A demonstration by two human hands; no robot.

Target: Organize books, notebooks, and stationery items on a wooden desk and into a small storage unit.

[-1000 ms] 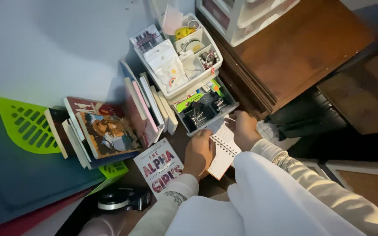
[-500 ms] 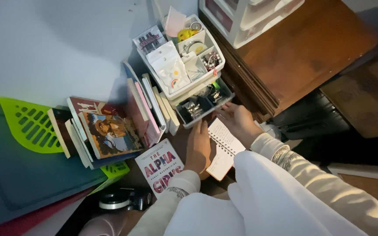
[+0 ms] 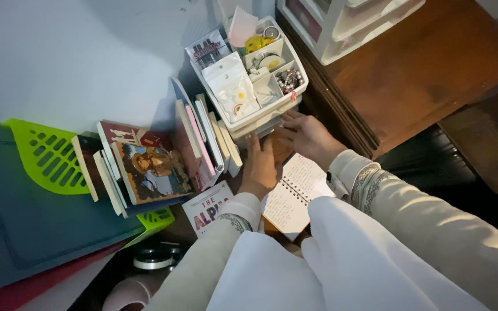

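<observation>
Nearest the camera, below both wrists, an open spiral notebook (image 3: 295, 196) lies flat with handwritten pages up; neither hand touches it. Just left of the left wrist a paperback with red lettering (image 3: 206, 208) lies on the floor, partly under the pale sleeve.

The left hand (image 3: 259, 164) rests palm down, fingers (image 3: 255, 143) held together and straight, tips against the front of the small white drawer (image 3: 260, 128) at the bottom of the desk organiser. It grips nothing. The right hand (image 3: 306, 137) lies beside it, to the right, fingers (image 3: 288, 118) loosely spread and flat, tips pressed to the same drawer front near its right corner; it too holds nothing. The drawer sits nearly flush with the organiser body (only a thin edge shows beyond the fingertips).

Just past the fingertips, the white organiser tray (image 3: 295, 60) carries small clear packets (image 3: 233, 86), a heap of beads (image 3: 289, 80) and a yellow round item (image 3: 256, 43) in separate compartments.

Left of the left fingers, a row of books (image 3: 206, 141) leans against the organiser, and further left a book with an illustrated cover (image 3: 148, 170) stands tilted. Beyond that lies a lime-green perforated tray (image 3: 47, 158). Right of the right fingers, and farther off, a dark wooden cabinet (image 3: 410, 63) bears a white drawer unit (image 3: 347, 23).
</observation>
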